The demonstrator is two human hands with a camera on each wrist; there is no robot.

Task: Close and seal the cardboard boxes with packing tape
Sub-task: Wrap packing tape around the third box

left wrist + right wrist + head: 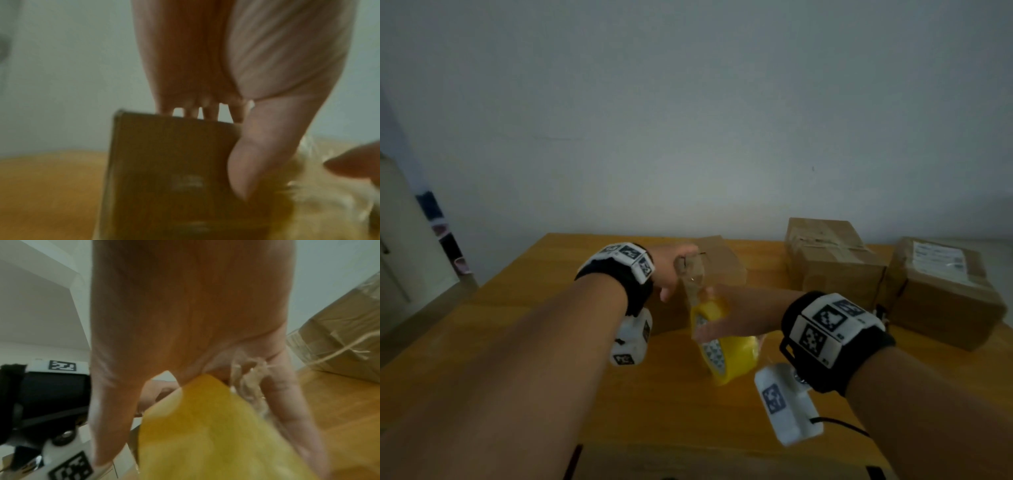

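Two hands share the job: our left hand [671, 270] pinches the tape end [690, 270] against the box [717, 263] at twelve o'clock on the table [517, 342], our right hand [736, 315] grips the roll [722, 346], so we should pull taut toward six o'clock's bare tabletop, away from three o'clock's parcels [832, 260].

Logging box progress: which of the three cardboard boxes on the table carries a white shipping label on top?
The far-right box, at the table's right edge. The middle box shows only tape; the left box shows no label.
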